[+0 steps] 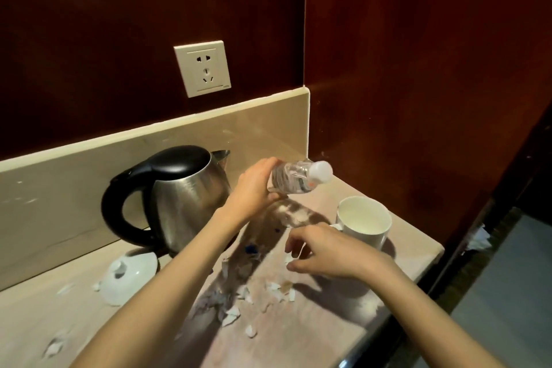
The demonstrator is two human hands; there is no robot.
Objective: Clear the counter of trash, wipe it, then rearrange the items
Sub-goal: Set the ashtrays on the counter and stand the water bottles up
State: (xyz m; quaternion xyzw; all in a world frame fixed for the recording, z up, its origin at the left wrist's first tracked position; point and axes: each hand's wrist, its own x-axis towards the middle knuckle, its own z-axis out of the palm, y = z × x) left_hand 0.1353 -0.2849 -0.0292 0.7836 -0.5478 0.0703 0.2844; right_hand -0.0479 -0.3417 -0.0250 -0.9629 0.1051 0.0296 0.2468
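My left hand (254, 188) grips a clear plastic water bottle (298, 178) with a white cap, held tilted above the beige counter (343, 317), cap pointing right. My right hand (325, 251) hovers low over the counter with fingers curled, next to a small white scrap; whether it pinches anything is unclear. Several torn white paper scraps (254, 299) litter the counter below my arms. A white mug (363, 221) stands just right of my right hand.
A steel electric kettle (179, 197) with black lid and handle stands at the back left. A white lid (128, 275) lies in front of it. A wall socket (203, 69) sits above. The counter's edge drops off at the right; crumpled paper (478, 239) lies below.
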